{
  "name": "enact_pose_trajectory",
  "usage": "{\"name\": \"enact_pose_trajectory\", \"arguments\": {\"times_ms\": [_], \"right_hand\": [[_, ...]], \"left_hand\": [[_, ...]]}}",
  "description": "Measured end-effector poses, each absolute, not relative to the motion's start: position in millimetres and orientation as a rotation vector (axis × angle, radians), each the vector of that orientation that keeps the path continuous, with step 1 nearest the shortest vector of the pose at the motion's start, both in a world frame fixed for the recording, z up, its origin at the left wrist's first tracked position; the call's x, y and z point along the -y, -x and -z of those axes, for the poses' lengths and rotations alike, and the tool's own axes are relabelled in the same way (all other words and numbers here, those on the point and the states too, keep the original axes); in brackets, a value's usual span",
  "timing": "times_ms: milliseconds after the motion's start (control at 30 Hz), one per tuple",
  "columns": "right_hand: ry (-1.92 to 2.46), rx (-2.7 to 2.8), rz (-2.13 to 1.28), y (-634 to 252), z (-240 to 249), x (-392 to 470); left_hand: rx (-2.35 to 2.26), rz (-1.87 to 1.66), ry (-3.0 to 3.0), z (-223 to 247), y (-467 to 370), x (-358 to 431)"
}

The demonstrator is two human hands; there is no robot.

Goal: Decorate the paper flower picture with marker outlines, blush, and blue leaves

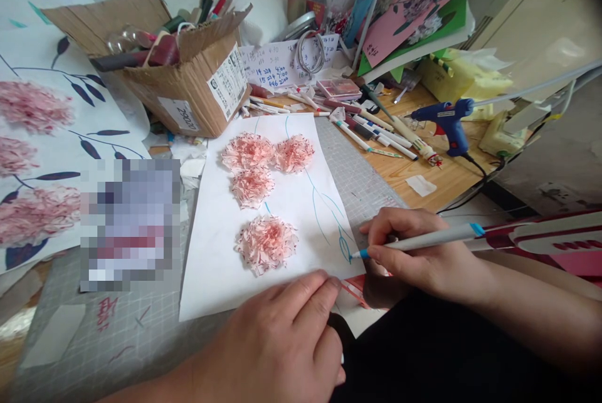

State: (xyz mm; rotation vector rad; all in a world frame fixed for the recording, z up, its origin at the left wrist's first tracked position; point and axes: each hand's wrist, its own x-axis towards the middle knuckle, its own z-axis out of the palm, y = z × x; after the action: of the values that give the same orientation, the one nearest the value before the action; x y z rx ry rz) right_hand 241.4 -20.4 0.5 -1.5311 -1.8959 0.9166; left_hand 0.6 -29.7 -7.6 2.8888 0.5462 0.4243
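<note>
My right hand [418,259] is closed in a writing grip around a white marker [427,239] with blue ends. Its tip touches a small blue leaf outline [345,247] near the right edge of a white sheet [216,271]. My left hand [282,334] rests on the sheet's near edge, two fingers stretched together over the paper. Its other fingers are bent, and a small white bit shows between them, too little to name. Several ruffled pink paper flowers [266,244] lie on the sheet, with thin blue curved lines beside them.
Under the sheet lies a grey cutting mat [155,334]. A cardboard box [188,89] of supplies stands behind it. Scattered pens [371,133] and a blue glue gun [449,124] are at the back right. Finished flower pictures [42,146] lie left, beside a blurred-out patch.
</note>
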Motion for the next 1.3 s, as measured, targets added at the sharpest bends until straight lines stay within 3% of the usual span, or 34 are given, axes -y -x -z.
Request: {"name": "enact_pose_trajectory", "arguments": {"times_ms": [333,1300], "right_hand": [[1.556,1.865,-0.744,-233.3,-2.6,11.7],[1.491,1.892,-0.920,-238.8,-0.1,16.7]], "left_hand": [[-0.561,-0.421,-2.889,9.1,-1.6,27.8],[-0.552,-0.433,-2.921,12.8,-2.1,28.2]]}}
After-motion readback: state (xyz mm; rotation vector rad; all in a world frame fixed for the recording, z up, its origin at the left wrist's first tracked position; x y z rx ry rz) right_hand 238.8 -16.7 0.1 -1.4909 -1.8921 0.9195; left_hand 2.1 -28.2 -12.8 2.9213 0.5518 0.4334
